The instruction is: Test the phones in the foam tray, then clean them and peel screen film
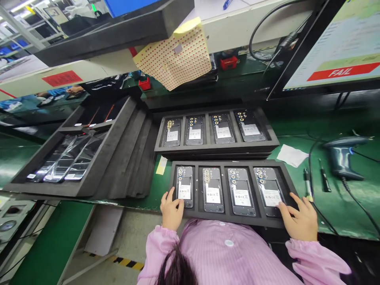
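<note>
A black foam tray (198, 192) lies close to my body, with several phones (213, 196) in its slots. The phones have bare backs, showing camera rings at the top and white labels below. My left hand (172, 210) grips the tray's left end, fingers over the edge. At the opposite end my right hand (300, 217) holds the tray, its thumb by the lower corner of the rightmost phone. Just behind is a stack of similar trays (216, 149), the top one also carrying several open-backed phones (195, 130).
Left stands a slanted stack of foam trays (118, 158) with wrapped phones (67, 158). A barcode scanner (342, 156), a screwdriver (325, 177), cables and white paper (292, 155) lie right. A monitor (338, 51) reading FAIL is above. Dotted yellow sheet (181, 55) hangs from the shelf.
</note>
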`<state>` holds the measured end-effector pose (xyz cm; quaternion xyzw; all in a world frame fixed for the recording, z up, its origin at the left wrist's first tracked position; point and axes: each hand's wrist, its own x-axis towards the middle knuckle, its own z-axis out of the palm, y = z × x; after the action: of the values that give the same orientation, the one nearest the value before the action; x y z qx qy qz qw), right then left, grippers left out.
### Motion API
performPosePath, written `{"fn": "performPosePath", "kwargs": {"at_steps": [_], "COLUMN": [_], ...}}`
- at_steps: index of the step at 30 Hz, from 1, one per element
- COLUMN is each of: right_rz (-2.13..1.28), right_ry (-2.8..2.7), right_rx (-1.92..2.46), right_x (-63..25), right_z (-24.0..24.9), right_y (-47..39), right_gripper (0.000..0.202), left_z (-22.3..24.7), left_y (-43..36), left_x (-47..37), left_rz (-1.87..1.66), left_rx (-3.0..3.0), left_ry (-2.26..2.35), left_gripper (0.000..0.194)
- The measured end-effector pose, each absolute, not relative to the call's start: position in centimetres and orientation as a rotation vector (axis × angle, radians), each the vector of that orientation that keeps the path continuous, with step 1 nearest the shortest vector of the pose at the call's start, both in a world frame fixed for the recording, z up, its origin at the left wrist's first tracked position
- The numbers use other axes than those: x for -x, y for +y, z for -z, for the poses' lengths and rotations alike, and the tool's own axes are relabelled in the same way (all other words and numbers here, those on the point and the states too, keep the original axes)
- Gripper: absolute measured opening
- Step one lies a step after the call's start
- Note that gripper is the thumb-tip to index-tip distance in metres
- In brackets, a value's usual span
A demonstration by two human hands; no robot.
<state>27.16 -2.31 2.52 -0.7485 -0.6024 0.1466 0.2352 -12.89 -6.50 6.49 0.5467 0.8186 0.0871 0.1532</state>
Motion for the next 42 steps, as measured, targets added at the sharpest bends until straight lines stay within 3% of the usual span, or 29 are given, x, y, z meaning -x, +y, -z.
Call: {"fn": "performPosePath", "kwargs": {"at_steps": [3,8,13,17,30,37,42], "right_rz": [-0.179,-0.083,-0.126,-0.215,-0.161,-0.174,-0.201], "right_ry": [-1.763,-1.823,-1.923,-2.211,-2.277,-2.26,-2.152], "right_rx": [2.016,1.99,1.897,1.894,2.187,2.131,2.223], "right_x": [-27.1,-26.3,-21.9,-17.6,-15.4,-15.0,-15.1], "right_z": [-2.7,-3.3,-4.6,-5.2,-5.3,-5.3,-5.7], "right_y": [-2.4,-2.3,0.0,3.2,5.1,5.3,5.2], "right_gripper": [0.041,0.044,0.036,0.044,0.056,0.046,0.05], "left_z": [-6.4,-6.8,-7.4,-7.0,-5.3,-5.2,-5.6], "left_y": [-6.5,-6.2,-2.6,1.8,3.4,3.7,3.8], "left_x": [13.3,12.6,9.2,6.1,4.1,3.7,3.7], "left_rz": [-0.242,-0.287,-0.365,-0.251,-0.176,-0.17,-0.165], "left_rx": [-1.56,-1.587,-1.869,-1.974,-2.122,-2.112,-2.229], "left_ry": [2.35,2.365,2.049,1.855,2.03,2.072,1.979], "left_gripper": [0.033,0.025,0.036,0.045,0.054,0.055,0.049]}}
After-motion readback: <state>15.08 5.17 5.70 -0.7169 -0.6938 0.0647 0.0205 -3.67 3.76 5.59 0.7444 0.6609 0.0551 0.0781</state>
